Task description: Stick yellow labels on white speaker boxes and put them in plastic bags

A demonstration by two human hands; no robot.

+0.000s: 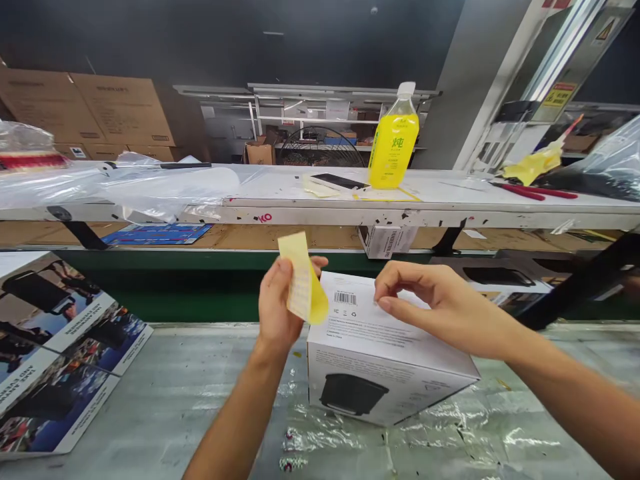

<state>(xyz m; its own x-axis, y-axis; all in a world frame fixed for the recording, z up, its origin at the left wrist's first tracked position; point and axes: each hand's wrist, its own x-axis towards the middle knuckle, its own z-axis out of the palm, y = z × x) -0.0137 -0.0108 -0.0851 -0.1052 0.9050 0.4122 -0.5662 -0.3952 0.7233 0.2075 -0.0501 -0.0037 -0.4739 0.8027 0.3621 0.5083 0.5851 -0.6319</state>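
Left hand: my left hand [278,310] pinches a yellow label backing strip [303,280] between thumb and fingers, closed on it and holding it upright just beside the box's near-left corner
Right hand: my right hand [434,303] rests on the top of the white product box [380,353]; thumb and forefinger nearly closed, fingertips [385,305] pressed to the top face; I cannot tell whether a sticker lies under them
Box: it sits on the plastic-covered bench [175,393], turned corner-on to me; a barcode label [345,298] is already on the top face, just left of my fingertips
Doing it well, as I judge: keep the box steady; press flat from one edge across so nothing creases; keep the strip clear of the top face
Around: printed cartons [55,353] at left; on the shelf beyond, a yellow bottle [393,140] and red-handled scissors [533,191]
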